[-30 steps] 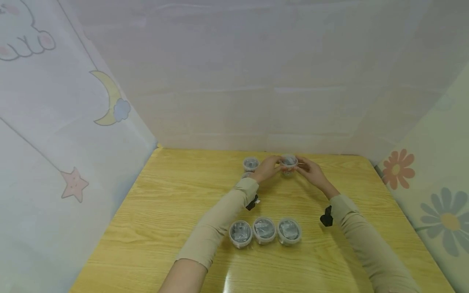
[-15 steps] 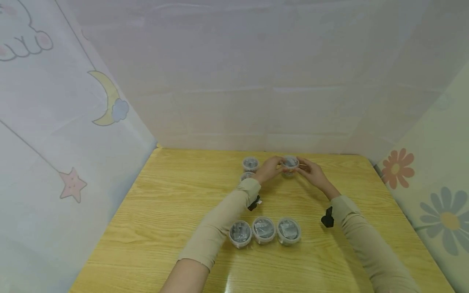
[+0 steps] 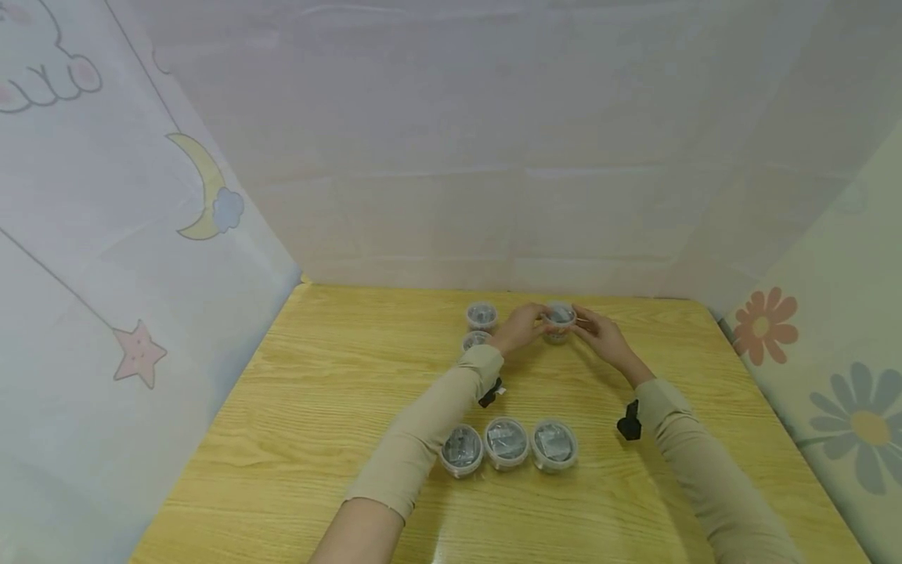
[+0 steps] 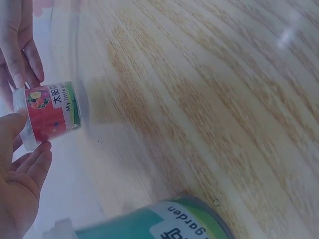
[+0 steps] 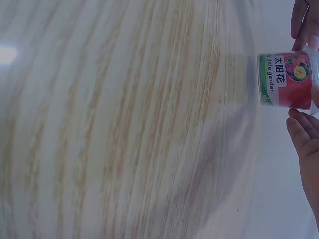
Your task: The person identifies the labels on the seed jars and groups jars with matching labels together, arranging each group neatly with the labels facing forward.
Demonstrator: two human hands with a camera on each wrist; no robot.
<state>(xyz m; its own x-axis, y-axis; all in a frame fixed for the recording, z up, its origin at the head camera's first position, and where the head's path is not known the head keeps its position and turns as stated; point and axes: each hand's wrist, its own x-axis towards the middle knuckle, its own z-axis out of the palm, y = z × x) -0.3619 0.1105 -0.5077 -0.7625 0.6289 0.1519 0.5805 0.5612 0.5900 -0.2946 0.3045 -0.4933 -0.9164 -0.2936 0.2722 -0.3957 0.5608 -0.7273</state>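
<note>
A small clear plastic tub [image 3: 560, 315] with a red flower label marked "little garden" is near the back edge of the table. My left hand [image 3: 521, 327] grips it from the left, thumb at the rim and fingers along the side in the left wrist view. From the right my right hand [image 3: 601, 337] holds the same tub with its fingertips. The tub is upright; whether its base touches the table I cannot tell. Left of my hands are another tub [image 3: 482, 315] and a nearer tub [image 3: 475, 340], partly behind my left hand. A teal-labelled tub [image 4: 164, 221] shows close up in the left wrist view.
Nearer on the wooden table [image 3: 317, 407] stand three more tubs in a row: a left tub [image 3: 461, 448], a middle tub [image 3: 506, 442] and a right tub [image 3: 553, 443]. Their tops show grey packets. Printed wall sheets [image 3: 451, 196] enclose the back and sides.
Both hands have shifted the red-labelled tub very slightly right and toward me, still holding it. The other tubs have stayed in place.
</note>
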